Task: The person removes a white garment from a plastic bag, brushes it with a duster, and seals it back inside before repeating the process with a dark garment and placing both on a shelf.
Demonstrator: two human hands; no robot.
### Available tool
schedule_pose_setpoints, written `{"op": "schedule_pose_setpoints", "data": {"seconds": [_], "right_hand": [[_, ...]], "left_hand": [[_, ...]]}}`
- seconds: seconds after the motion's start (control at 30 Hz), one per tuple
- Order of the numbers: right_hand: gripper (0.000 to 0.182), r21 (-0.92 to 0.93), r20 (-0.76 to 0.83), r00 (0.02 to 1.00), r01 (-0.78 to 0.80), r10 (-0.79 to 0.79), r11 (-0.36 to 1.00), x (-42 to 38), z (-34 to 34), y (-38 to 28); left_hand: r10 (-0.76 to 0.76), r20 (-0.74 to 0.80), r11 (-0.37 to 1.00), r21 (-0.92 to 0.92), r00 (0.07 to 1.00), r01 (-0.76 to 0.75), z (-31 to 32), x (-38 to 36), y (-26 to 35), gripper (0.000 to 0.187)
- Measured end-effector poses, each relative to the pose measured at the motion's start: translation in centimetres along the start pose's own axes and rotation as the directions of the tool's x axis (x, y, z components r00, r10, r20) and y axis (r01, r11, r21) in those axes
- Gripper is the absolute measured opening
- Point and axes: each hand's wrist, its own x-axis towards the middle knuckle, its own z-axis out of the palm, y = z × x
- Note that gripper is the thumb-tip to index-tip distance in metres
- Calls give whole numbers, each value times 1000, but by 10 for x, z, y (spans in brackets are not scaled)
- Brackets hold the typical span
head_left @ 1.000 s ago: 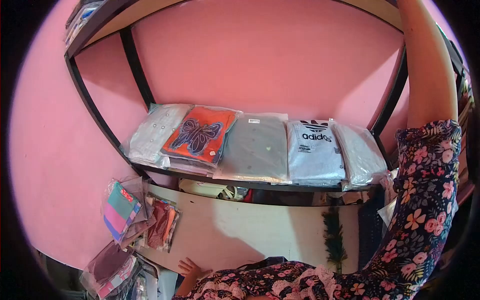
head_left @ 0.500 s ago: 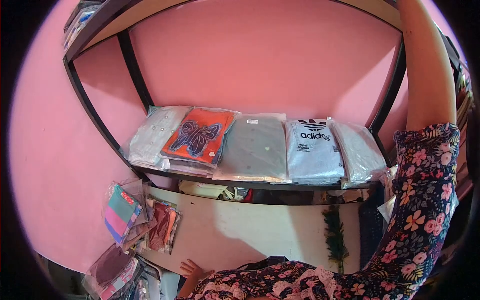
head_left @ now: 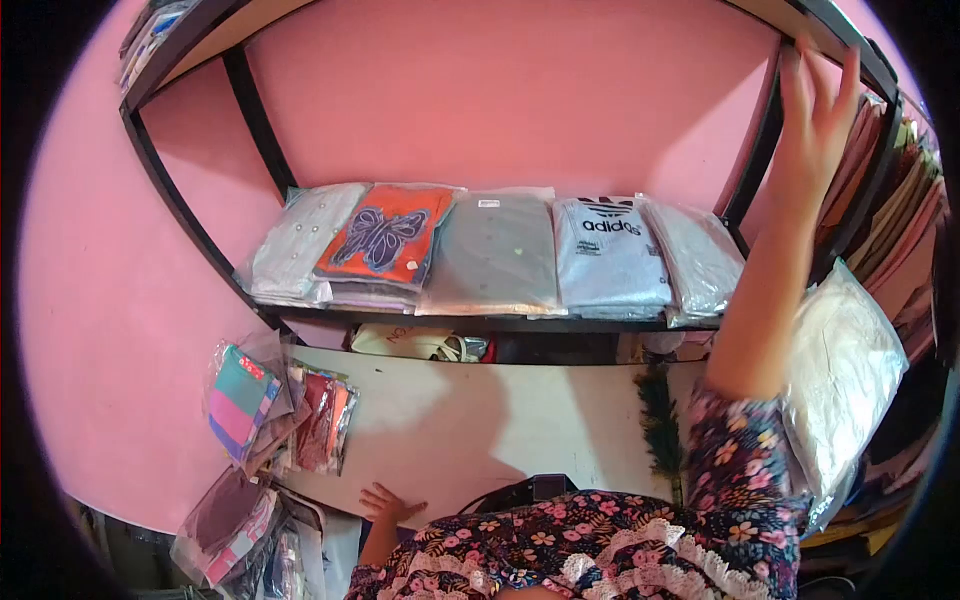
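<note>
My right hand (head_left: pixel 815 110) is raised at the upper right, fingers spread and empty, just below the edge of the top shelf (head_left: pixel 840 35). My left hand (head_left: pixel 385 505) lies low at the bottom, fingers apart, resting at the edge of a white board (head_left: pixel 500 425). A silvery plastic-wrapped packet (head_left: pixel 850 370) sits just right of my right forearm. The middle shelf (head_left: pixel 480 322) carries a row of bagged folded garments: a white one (head_left: pixel 295 240), an orange one with a butterfly (head_left: pixel 385 235), a grey one (head_left: pixel 495 250), an adidas one (head_left: pixel 610 250) and a pale one (head_left: pixel 695 255).
Black shelf posts (head_left: pixel 255 120) stand against the pink wall. Bagged colourful clothes (head_left: pixel 240 410) hang at the lower left, with more below them (head_left: pixel 225 525). Stacked packets (head_left: pixel 900 200) fill the shelves at the far right. A small dark plant (head_left: pixel 660 420) stands on the white board.
My right arm has come down from above the top shelf, so its open hand now shows. The silvery packet has come into view at the right. My left hand has stayed put.
</note>
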Motion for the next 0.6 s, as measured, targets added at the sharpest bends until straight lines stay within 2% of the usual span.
{"op": "schedule_pose_setpoints", "data": {"seconds": [0.03, 0.07, 0.1, 0.13, 0.17, 0.2, 0.23, 0.3, 0.37, 0.4, 0.43, 0.47, 0.53, 0.57, 0.6], "right_hand": [[56, 38, -16, 994, -111, 111, 993, -39, -17, -3], [54, -3, 50, 987, -155, 155, 988, -86, -35, -2], [58, 124, 102, 960, -271, 260, 955, -141, -55, 11], [52, -295, 215, 912, -281, 350, 913, -205, -83, 22], [53, -453, 341, 788, -340, 513, 824, -251, -102, 12], [56, -458, 388, 645, -485, 658, 745, -305, -129, 11], [59, -491, 419, 564, -518, 712, 700, -350, -156, 5], [62, -759, 370, 370, -408, 852, 507, -401, -217, -29], [66, -893, 259, 390, -252, 884, 372, -446, -280, -49], [68, -969, 176, 382, -94, 907, 228, -458, -302, -62], [69, -995, 97, 385, 73, 918, 74, -466, -321, -75], [69, -992, 114, 359, 87, 926, 89, -478, -342, -86], [71, -990, -28, 376, 121, 926, -79, -499, -373, -98], [71, -989, -11, 358, 136, 934, -64, -503, -382, -101], [69, -995, -83, 256, 36, 963, -96, -508, -390, -102]], "left_hand": [[-2, 6, 1000, -5, 1000, 2, 1, -1, -1, 151], [18, -10, 1000, -15, 1000, -18, 3, 2, -2, 150], [34, -28, 999, -22, 999, -35, 5, 4, -4, 150], [11, -18, 1000, 9, 1000, -11, 2, 2, -1, 148], [7, -17, 1000, 5, 1000, -7, 2, -1, 0, 148], [10, -23, 1000, 11, 1000, -10, 1, -4, 0, 148], [14, -29, 1000, 19, 999, -14, 0, -5, 1, 147], [24, -36, 999, 22, 999, -23, -2, -13, 5, 145], [45, -137, 999, -23, 990, -49, 4, -13, 1, 143], [28, -128, 999, -30, 991, -33, 7, -14, 0, 143], [69, -185, 996, -42, 980, -78, 9, -13, -2, 142], [103, -239, 992, -49, 966, -118, 14, -11, -6, 141], [129, -295, 988, -49, 947, -150, 19, -13, -10, 136], [106, -283, 990, -55, 953, -126, 19, -16, -10, 136], [121, -318, 987, -59, 940, -147, 22, -14, -11, 133]]}}
